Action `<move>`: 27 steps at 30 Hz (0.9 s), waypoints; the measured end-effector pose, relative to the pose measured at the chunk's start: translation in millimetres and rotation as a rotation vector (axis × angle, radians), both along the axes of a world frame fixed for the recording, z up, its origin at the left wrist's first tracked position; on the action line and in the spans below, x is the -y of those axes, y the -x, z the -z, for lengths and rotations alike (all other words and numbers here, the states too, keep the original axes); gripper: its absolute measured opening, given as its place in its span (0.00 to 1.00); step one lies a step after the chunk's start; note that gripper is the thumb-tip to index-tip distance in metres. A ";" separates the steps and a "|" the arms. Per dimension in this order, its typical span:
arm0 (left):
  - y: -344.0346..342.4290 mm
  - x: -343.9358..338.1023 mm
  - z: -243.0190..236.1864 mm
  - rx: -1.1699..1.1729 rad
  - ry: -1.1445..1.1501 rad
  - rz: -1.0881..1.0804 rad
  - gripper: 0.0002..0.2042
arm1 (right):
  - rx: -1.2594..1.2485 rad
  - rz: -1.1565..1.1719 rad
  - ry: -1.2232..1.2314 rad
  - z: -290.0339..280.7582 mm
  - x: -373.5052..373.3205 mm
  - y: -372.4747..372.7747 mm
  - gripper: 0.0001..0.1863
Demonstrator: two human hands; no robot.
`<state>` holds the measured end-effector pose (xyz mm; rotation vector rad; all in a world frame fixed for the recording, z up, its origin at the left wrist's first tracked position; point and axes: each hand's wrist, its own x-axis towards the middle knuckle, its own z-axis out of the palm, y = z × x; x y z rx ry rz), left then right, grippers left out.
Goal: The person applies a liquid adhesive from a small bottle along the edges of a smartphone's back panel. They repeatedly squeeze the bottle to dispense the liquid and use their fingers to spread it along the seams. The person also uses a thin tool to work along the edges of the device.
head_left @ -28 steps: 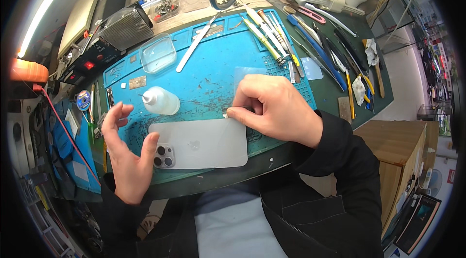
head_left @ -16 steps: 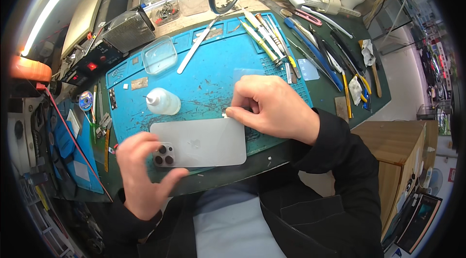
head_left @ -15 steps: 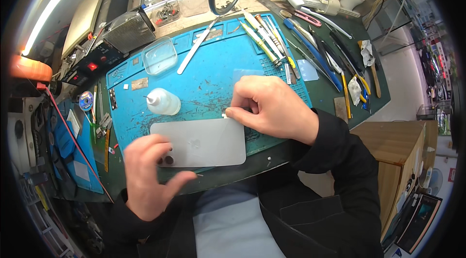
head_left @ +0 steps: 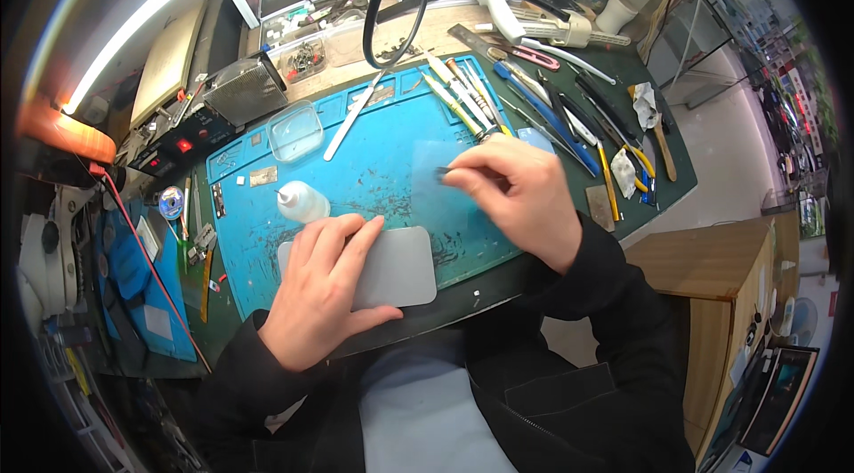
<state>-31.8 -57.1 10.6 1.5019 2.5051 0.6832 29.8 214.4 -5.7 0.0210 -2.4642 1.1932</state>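
A grey smartphone lies back side up near the front edge of the blue work mat. My left hand spans its left part, fingers over the upper edge and thumb at the lower edge, hiding the camera lenses. My right hand is raised right of the phone in a pinch. A small dark piece shows at its fingertips; its kind is unclear. Beneath those fingers lies a translucent film. Beyond my left fingers stands a white dropper bottle.
Behind the bottle sit a clear plastic tub and a pale flat tool. Tweezers, pens and a blue-handled tool crowd the right side. A power unit with a red switch stands at the left. A black cable loop hangs ahead.
My left hand has moved right and come down onto the phone. My right hand has moved up and away from the phone's upper right corner, still pinching. The view has shifted slightly.
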 end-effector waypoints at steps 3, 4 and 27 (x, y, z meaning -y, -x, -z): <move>-7.6 1.7 0.2 -0.069 -0.041 -0.009 0.46 | -0.170 0.267 -0.456 9.2 -21.7 -12.8 0.13; -11.0 3.4 2.2 -0.090 -0.064 -0.019 0.47 | -0.232 0.351 -0.705 3.2 -23.4 -17.2 0.24; -19.4 12.1 16.3 -0.273 -0.162 0.011 0.42 | -0.025 -0.103 0.277 12.5 37.9 -31.1 0.09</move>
